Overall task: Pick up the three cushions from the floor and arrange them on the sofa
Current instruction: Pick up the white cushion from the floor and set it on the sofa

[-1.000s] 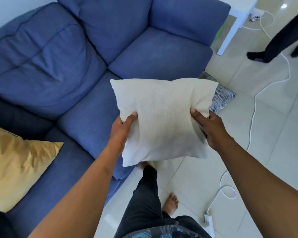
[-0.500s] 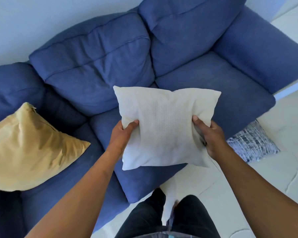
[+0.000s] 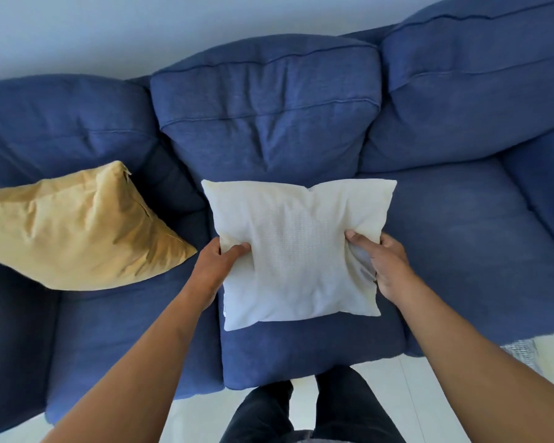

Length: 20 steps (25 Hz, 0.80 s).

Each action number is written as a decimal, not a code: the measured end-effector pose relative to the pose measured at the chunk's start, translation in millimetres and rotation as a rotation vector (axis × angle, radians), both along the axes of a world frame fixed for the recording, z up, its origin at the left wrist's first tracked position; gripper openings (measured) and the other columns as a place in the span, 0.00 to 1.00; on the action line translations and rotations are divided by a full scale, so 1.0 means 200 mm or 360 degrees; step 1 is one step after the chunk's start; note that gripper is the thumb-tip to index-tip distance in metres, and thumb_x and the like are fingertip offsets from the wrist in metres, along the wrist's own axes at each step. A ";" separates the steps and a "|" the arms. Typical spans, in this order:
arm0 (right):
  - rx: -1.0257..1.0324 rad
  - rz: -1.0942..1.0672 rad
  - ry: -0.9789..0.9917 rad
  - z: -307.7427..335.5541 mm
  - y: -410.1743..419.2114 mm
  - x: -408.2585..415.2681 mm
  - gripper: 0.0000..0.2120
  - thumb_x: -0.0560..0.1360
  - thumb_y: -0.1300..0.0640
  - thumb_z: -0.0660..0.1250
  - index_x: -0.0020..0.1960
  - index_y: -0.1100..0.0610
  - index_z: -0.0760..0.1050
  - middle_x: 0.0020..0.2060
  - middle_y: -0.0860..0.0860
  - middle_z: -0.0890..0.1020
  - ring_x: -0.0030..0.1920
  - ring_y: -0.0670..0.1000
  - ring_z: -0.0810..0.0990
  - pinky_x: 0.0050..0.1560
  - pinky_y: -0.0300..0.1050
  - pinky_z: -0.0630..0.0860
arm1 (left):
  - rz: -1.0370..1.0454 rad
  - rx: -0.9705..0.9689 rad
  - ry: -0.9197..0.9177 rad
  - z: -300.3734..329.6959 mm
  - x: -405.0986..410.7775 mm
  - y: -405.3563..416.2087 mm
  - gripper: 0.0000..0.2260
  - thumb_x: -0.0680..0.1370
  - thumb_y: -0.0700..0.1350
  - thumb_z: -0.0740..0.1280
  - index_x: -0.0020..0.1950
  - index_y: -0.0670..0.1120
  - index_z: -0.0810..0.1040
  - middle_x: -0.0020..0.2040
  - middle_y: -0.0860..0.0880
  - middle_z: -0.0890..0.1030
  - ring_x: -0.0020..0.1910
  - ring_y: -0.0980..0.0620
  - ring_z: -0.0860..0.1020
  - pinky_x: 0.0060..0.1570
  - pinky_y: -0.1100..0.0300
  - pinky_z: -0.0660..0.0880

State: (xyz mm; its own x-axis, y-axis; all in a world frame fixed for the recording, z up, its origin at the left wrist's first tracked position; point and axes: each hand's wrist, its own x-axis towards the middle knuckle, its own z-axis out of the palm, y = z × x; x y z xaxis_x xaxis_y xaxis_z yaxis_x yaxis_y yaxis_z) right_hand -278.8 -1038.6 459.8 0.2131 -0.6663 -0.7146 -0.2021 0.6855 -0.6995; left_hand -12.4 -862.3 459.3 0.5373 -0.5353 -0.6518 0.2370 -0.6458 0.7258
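Lower centre: left hand (image 3: 219, 263) and right hand (image 3: 381, 260) each clamp a side edge of the white cushion (image 3: 296, 254) — thumbs on top — over the middle seat of the blue sofa (image 3: 269, 100). Yellow cushion (image 3: 77, 231) at left, on the sofa.

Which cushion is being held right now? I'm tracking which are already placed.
The white cushion, gripped at its sides by the left hand and right hand over the middle seat. The yellow cushion lies untouched on the left seat.
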 end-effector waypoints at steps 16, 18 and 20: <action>-0.0127 0.0382 0.0156 -0.38 -0.71 0.49 0.20 0.73 0.62 0.79 0.62 0.54 0.77 0.47 0.42 0.83 0.45 0.40 0.80 0.40 0.38 0.73 | 0.0164 0.0113 -0.0132 -0.35 0.34 -0.52 0.17 0.80 0.38 0.73 0.68 0.44 0.77 0.53 0.54 0.83 0.49 0.56 0.81 0.43 0.65 0.75; -0.0072 0.0445 0.0172 -0.40 -0.76 0.52 0.19 0.73 0.61 0.79 0.60 0.53 0.76 0.47 0.41 0.82 0.44 0.39 0.78 0.40 0.39 0.73 | 0.0132 0.0189 -0.0058 -0.38 0.36 -0.55 0.18 0.81 0.38 0.71 0.71 0.45 0.76 0.57 0.53 0.82 0.48 0.61 0.78 0.42 0.66 0.72; -0.0069 0.0442 0.0164 -0.38 -0.81 0.55 0.22 0.71 0.58 0.81 0.61 0.53 0.77 0.51 0.42 0.83 0.48 0.41 0.78 0.45 0.43 0.74 | 0.0173 0.0175 -0.0049 -0.37 0.41 -0.58 0.19 0.81 0.38 0.71 0.72 0.45 0.76 0.61 0.52 0.82 0.53 0.58 0.81 0.47 0.64 0.74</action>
